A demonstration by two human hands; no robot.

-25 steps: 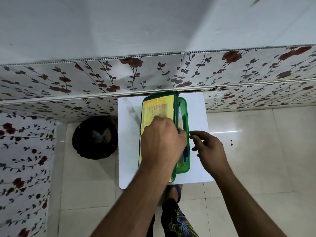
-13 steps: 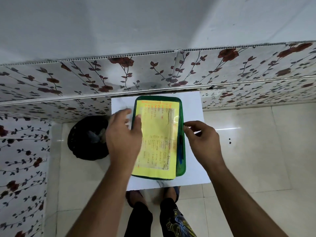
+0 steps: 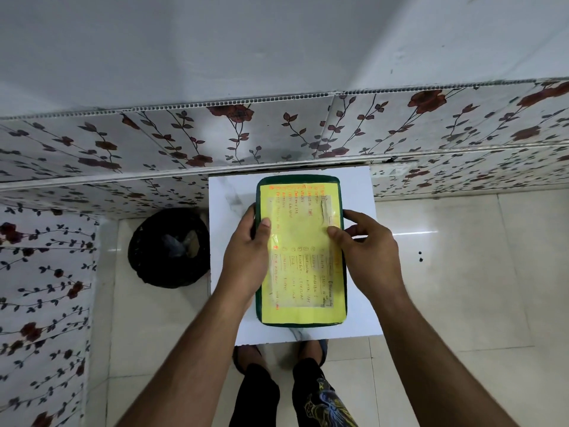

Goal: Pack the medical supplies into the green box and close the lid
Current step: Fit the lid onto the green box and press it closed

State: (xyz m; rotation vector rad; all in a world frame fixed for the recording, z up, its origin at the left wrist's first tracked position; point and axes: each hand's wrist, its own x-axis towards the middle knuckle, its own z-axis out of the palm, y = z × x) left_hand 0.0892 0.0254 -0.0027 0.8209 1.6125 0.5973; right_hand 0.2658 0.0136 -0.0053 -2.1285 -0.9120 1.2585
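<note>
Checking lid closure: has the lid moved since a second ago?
Yes. The lid swung down from on edge to flat over the box, covering more of the white table.

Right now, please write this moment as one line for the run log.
stage: lid down | green box: on white table | left hand: on left edge | right hand: on right edge | supplies: not visible

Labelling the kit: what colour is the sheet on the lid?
Yellow sheet with orange and dark handwriting, clearest in the head view.
</note>
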